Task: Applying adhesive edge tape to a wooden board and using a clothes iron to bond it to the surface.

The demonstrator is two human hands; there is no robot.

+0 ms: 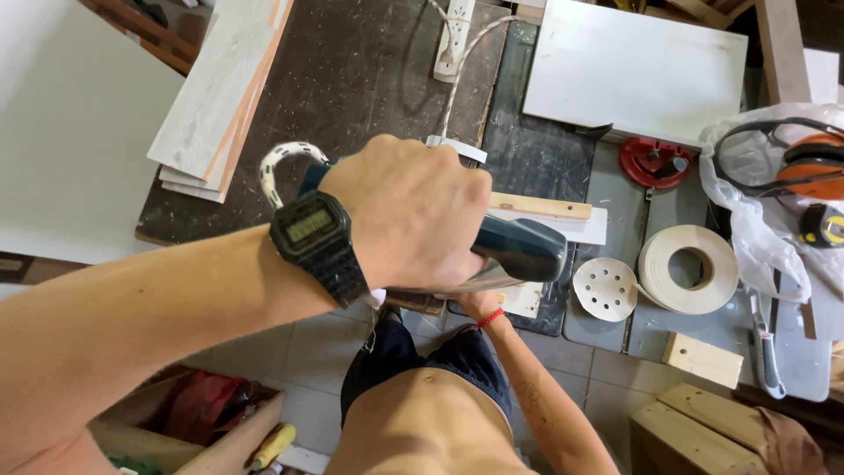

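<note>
The dark teal power tool (519, 249) has a smooth, slightly glossy plastic body – the dark workbench top (352, 79) looks rough, matt and dusty.

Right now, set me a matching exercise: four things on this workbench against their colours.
Things:
1. power tool under the left hand
2. roll of edge banding
3. ear muffs in the plastic bag
4. round clamp piece

Colours:
A. red
B. dark teal
C. orange
D. cream

Pairs: 1-B, 2-D, 3-C, 4-A
</note>
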